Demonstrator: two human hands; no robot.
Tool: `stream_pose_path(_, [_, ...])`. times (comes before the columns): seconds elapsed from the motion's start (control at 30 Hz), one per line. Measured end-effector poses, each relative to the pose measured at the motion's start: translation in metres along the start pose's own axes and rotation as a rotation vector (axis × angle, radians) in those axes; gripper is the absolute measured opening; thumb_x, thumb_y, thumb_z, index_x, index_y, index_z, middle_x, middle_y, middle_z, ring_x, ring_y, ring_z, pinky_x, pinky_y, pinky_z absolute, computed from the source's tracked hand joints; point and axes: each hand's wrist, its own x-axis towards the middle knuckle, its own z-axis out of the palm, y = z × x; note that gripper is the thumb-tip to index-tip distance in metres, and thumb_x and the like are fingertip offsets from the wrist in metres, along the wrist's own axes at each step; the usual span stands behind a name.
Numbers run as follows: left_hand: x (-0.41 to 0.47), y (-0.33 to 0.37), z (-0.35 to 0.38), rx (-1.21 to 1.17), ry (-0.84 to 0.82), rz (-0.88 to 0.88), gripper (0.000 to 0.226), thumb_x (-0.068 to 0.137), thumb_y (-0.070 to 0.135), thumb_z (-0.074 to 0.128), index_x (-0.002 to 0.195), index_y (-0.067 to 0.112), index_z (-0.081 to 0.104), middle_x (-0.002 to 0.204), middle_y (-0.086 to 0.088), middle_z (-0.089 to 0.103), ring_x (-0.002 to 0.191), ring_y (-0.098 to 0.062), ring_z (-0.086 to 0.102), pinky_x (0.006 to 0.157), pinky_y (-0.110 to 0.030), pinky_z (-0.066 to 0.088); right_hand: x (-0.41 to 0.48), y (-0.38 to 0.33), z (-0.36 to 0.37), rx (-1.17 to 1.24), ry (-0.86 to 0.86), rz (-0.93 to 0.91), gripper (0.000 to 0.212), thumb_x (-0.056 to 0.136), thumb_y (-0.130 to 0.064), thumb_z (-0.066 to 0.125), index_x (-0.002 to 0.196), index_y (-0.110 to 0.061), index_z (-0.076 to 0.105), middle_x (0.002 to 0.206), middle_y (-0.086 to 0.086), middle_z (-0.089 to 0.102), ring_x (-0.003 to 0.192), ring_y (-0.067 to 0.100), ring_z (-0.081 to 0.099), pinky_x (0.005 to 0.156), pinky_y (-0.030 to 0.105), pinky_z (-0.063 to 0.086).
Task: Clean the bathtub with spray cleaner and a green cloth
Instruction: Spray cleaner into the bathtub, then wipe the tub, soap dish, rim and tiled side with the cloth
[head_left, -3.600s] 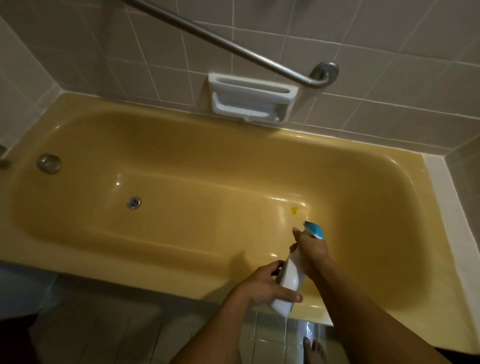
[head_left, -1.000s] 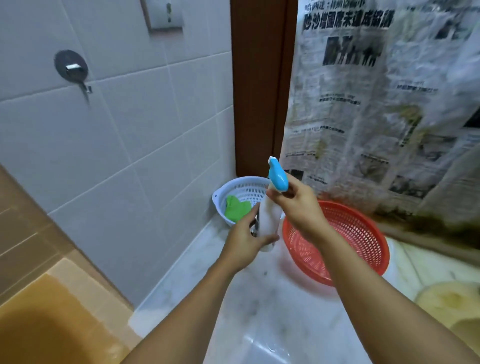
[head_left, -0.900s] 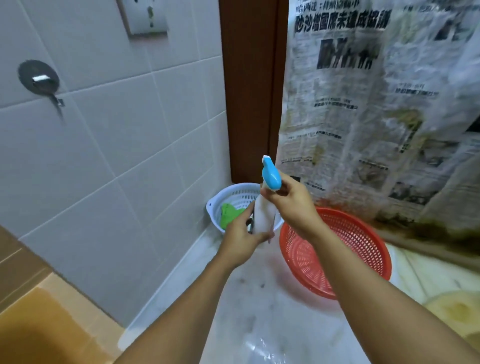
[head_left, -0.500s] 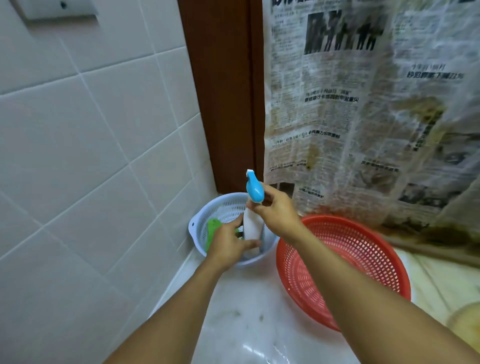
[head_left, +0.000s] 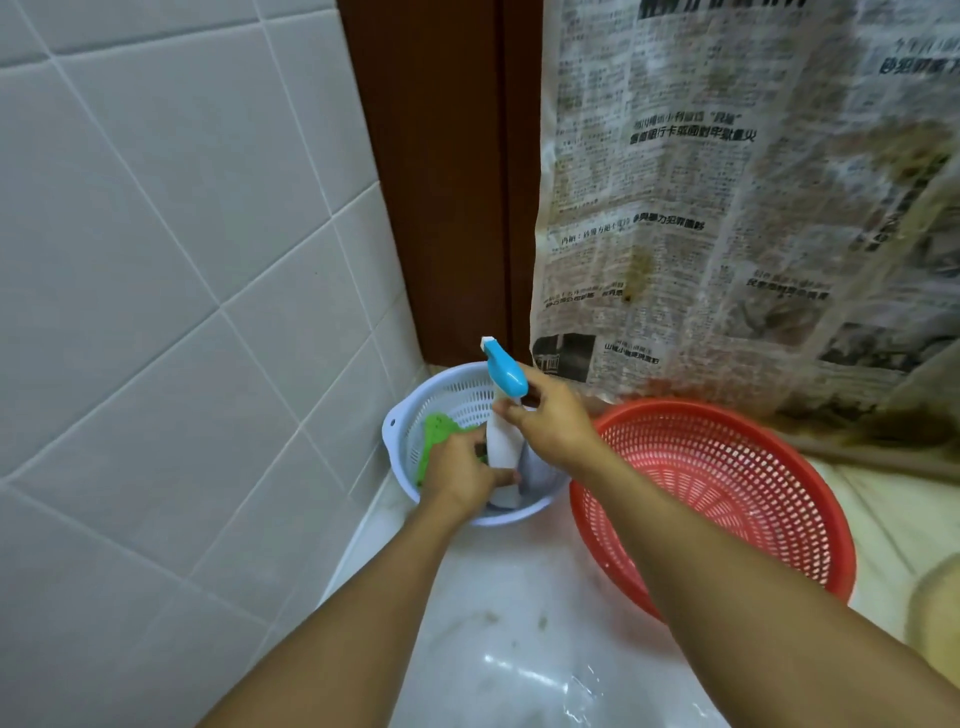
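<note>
A white spray bottle (head_left: 503, 441) with a blue trigger head stands upright inside a pale blue basket (head_left: 402, 431) in the corner of a marble counter. My right hand (head_left: 550, 418) grips the bottle's neck just under the blue head. My left hand (head_left: 460, 470) wraps round the bottle's lower body. A green cloth (head_left: 435, 439) lies in the basket on its left side, partly hidden behind my left hand. The bathtub is out of view.
A red mesh basket (head_left: 727, 493) sits right of the blue one. A grey tiled wall (head_left: 156, 312) runs along the left. A dark brown door frame (head_left: 447, 182) and a hanging sheet of newspaper (head_left: 753, 208) stand behind. The white marble counter (head_left: 519, 597) lies below.
I turned from the bathtub to the counter corner. Both hands carried the spray bottle forward and lowered it into the pale blue basket beside the green cloth.
</note>
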Motion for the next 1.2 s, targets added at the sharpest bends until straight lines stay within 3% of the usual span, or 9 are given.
stream_pose_path(0.2, [-0.002,0.002,-0.007,0.149,-0.053,0.039,0.035,0.077,0.026,0.088,0.107,0.026,0.068,0.097,0.003,0.074,0.090,-0.020,0.069,0.087,-0.041,0.059,-0.007,-0.008,0.011,-0.067,0.033,0.002,0.049,0.095,-0.024,0.071,0.142,-0.025,0.058,0.124,-0.007,0.066,0.111,0.008,0.059,0.095,0.025,0.046])
stream_pose_path(0.3, [-0.006,0.000,-0.019,0.272,-0.067,0.078,0.050,0.082,0.029,0.084,0.128,0.025,0.064,0.109,0.001,0.071,0.098,-0.023,0.066,0.090,-0.044,0.058,-0.013,-0.012,0.008,-0.091,0.030,0.023,0.055,0.094,-0.027,0.072,0.146,-0.028,0.053,0.128,-0.008,0.065,0.114,0.007,0.057,0.096,0.024,0.043])
stream_pose_path(0.4, [-0.021,-0.004,-0.038,0.220,-0.002,0.107,0.068,0.086,0.027,0.081,0.147,0.027,0.053,0.134,0.001,0.065,0.117,-0.022,0.062,0.100,-0.041,0.053,-0.026,-0.016,0.005,-0.080,0.076,0.037,0.061,0.091,-0.028,0.076,0.146,-0.026,0.051,0.125,-0.012,0.061,0.114,0.004,0.055,0.098,0.023,0.041])
stream_pose_path(0.5, [-0.047,-0.015,-0.059,0.055,0.128,0.174,0.058,0.087,0.018,0.079,0.142,0.025,0.060,0.137,0.004,0.064,0.116,-0.015,0.064,0.101,-0.037,0.054,-0.049,-0.020,0.006,-0.061,0.172,0.090,0.063,0.088,-0.028,0.079,0.145,-0.023,0.053,0.116,-0.009,0.061,0.107,0.009,0.059,0.098,0.029,0.047])
stream_pose_path(0.67, [-0.090,-0.049,-0.088,-0.164,0.298,0.163,0.038,0.089,0.004,0.072,0.122,0.021,0.072,0.115,0.010,0.073,0.099,0.003,0.066,0.092,-0.032,0.057,-0.088,-0.019,0.016,-0.010,0.218,0.137,0.047,0.087,-0.022,0.080,0.131,-0.017,0.063,0.094,-0.007,0.070,0.089,0.011,0.068,0.092,0.039,0.056])
stream_pose_path(0.83, [-0.107,-0.075,-0.099,-0.215,0.279,0.086,0.038,0.091,0.002,0.069,0.125,0.018,0.071,0.116,0.016,0.071,0.097,-0.003,0.069,0.077,-0.001,0.045,-0.097,-0.029,0.035,-0.080,0.123,0.116,0.035,0.090,-0.019,0.076,0.124,-0.020,0.067,0.089,-0.007,0.073,0.084,0.005,0.067,0.081,0.022,0.052])
stream_pose_path(1.0, [-0.102,-0.086,-0.100,-0.246,0.230,0.074,0.039,0.093,0.005,0.068,0.129,0.021,0.068,0.118,0.016,0.069,0.099,-0.003,0.068,0.076,0.000,0.044,-0.067,-0.034,0.067,-0.290,-0.046,0.089,0.044,0.089,-0.021,0.077,0.131,-0.018,0.064,0.101,0.001,0.069,0.092,0.014,0.062,0.088,0.026,0.049])
stream_pose_path(1.1, [-0.095,-0.091,-0.099,-0.256,0.209,0.069,0.041,0.094,0.004,0.066,0.131,0.022,0.066,0.120,0.016,0.068,0.097,0.002,0.067,0.085,-0.006,0.049,-0.041,-0.037,0.086,-0.494,-0.194,0.088,0.056,0.090,-0.022,0.076,0.142,-0.016,0.057,0.120,0.008,0.066,0.110,0.023,0.061,0.101,0.031,0.046])
stream_pose_path(1.2, [-0.086,-0.096,-0.098,-0.264,0.194,0.058,0.044,0.095,0.001,0.062,0.133,0.021,0.065,0.122,0.015,0.067,0.092,0.010,0.065,0.078,0.001,0.043,-0.019,-0.034,0.103,-0.666,-0.309,0.088,0.050,0.091,-0.020,0.073,0.138,-0.015,0.059,0.128,0.010,0.064,0.118,0.029,0.058,0.105,0.035,0.043])
